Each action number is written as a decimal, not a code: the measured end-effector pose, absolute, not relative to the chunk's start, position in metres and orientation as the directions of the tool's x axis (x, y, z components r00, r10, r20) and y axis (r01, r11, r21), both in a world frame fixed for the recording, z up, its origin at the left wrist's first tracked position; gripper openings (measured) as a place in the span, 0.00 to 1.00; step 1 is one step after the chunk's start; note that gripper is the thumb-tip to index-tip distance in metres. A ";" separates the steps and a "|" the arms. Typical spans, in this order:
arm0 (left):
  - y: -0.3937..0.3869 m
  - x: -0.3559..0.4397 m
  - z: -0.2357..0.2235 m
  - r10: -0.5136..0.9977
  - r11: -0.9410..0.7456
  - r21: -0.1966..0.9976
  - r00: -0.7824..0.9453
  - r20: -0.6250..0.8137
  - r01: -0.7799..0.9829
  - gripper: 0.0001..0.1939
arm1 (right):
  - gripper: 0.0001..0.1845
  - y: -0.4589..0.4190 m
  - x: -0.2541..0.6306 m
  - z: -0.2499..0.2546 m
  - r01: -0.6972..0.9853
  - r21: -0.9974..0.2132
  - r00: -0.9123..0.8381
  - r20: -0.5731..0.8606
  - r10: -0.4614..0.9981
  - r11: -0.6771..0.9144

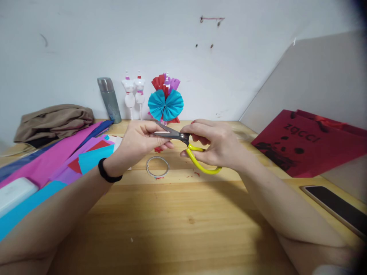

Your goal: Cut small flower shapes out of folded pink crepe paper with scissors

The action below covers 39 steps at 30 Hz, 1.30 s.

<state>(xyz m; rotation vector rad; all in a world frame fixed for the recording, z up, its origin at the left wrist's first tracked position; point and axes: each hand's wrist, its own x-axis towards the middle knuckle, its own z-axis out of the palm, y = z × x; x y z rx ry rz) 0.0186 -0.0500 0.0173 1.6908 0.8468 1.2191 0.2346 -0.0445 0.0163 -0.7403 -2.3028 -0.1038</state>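
My right hand point(213, 143) grips a pair of scissors point(197, 160) with yellow handles and dark blades. The blades point left, slightly apart, and reach in among the fingers of my left hand point(145, 137). Those fingers are pinched together, and what they hold, if anything, is hidden behind the blades and fingertips. A small red scrap point(158, 150) shows just below the left fingertips; I cannot tell whether it is held or lies on the table. Beneath the hands, a roll of clear tape point(158, 167) lies flat, with tiny red clippings point(196, 174) around it.
Coloured paper sheets point(96, 157), a white box point(17, 194) and brown cloth point(54, 120) lie left. At the back stand a flask point(109, 101), two white mannequins point(130, 95) and one dressed in pleated paper point(165, 105). A red bag point(309, 143) and phone point(338, 208) are right.
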 end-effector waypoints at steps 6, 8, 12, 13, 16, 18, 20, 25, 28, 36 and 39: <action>-0.049 0.018 0.016 0.862 -0.426 0.904 0.316 0.397 0.024 0.09 | 0.13 -0.044 0.236 0.016 0.546 -0.090 -0.599 0.654 0.463 0.833; -0.049 0.018 0.016 0.866 -0.424 0.904 0.316 0.388 0.052 0.11 | 0.13 -0.044 0.236 0.016 0.547 -0.065 -0.605 0.659 0.447 0.835; -0.049 0.018 0.014 0.876 -0.410 0.907 0.321 0.361 0.099 0.13 | 0.12 -0.043 0.237 0.016 0.539 -0.019 -0.619 0.669 0.411 0.842; -0.049 0.018 0.014 0.877 -0.408 0.907 0.321 0.358 0.102 0.13 | 0.12 -0.043 0.237 0.016 0.540 -0.015 -0.621 0.667 0.411 0.841; -0.049 0.017 0.015 0.878 -0.403 0.909 0.324 0.352 0.106 0.14 | 0.12 -0.044 0.238 0.017 0.544 -0.012 -0.628 0.658 0.416 0.839; -0.049 0.018 0.016 0.878 -0.400 0.911 0.327 0.348 0.103 0.15 | 0.12 -0.045 0.237 0.017 0.548 -0.012 -0.628 0.654 0.421 0.837; -0.050 0.018 0.016 0.876 -0.398 0.912 0.334 0.348 0.096 0.14 | 0.12 -0.045 0.237 0.017 0.553 -0.003 -0.626 0.658 0.418 0.833; -0.049 0.018 0.016 0.875 -0.390 0.918 0.336 0.348 0.064 0.12 | 0.13 -0.045 0.237 0.017 0.559 0.016 -0.625 0.665 0.408 0.829; -0.048 0.018 0.015 0.881 -0.381 0.922 0.330 0.340 0.068 0.14 | 0.13 -0.044 0.237 0.016 0.561 0.003 -0.626 0.656 0.422 0.828; -0.048 0.017 0.015 0.868 -0.398 0.915 0.350 0.351 0.070 0.12 | 0.11 -0.042 0.238 0.016 0.553 0.027 -0.634 0.662 0.400 0.833; -0.047 0.016 0.014 0.868 -0.399 0.913 0.355 0.347 0.082 0.13 | 0.10 -0.041 0.238 0.015 0.557 0.047 -0.634 0.669 0.388 0.829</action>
